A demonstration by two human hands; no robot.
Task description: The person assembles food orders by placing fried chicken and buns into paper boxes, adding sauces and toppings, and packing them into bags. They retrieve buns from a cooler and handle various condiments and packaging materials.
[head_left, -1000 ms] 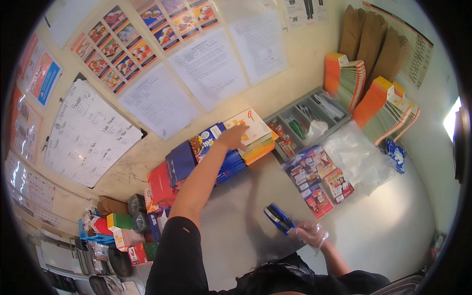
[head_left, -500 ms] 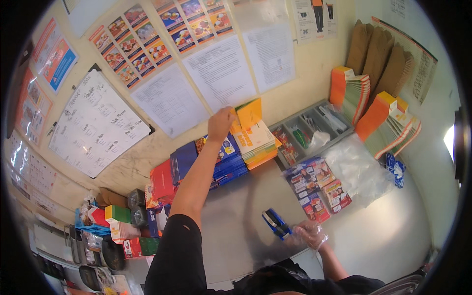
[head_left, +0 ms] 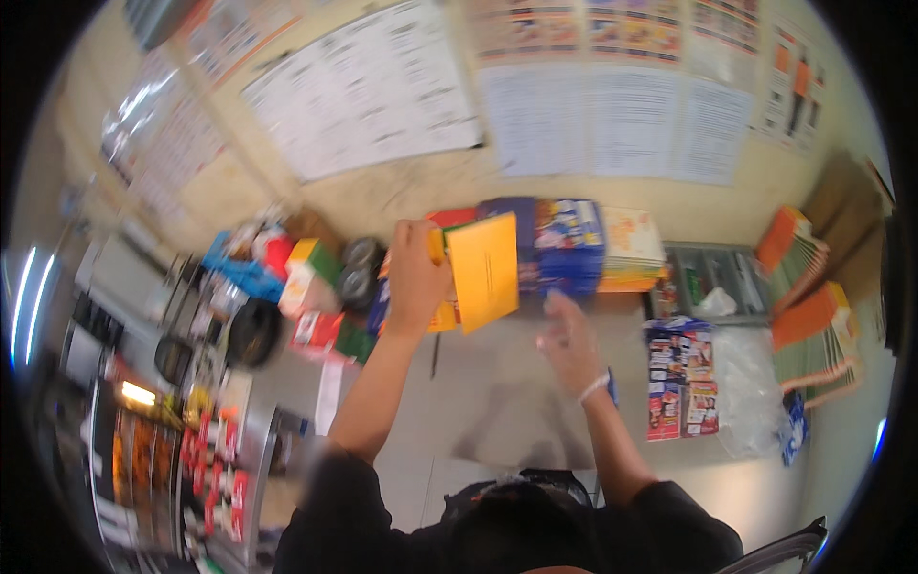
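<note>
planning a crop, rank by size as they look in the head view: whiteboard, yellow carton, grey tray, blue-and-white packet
1. Whiteboard
2. Yellow carton and grey tray: too close to rank, carton nearer the camera
3. Blue-and-white packet

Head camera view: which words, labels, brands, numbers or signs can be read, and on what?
None reads clearly.
Whiteboard: handwriting, too blurred.
Wall sheets: print too small and blurred.
Yellow carton in the left hand: faint dark marks, unreadable.
Cream stack: orange lettering, blurred.
Cards: print too small.
</note>
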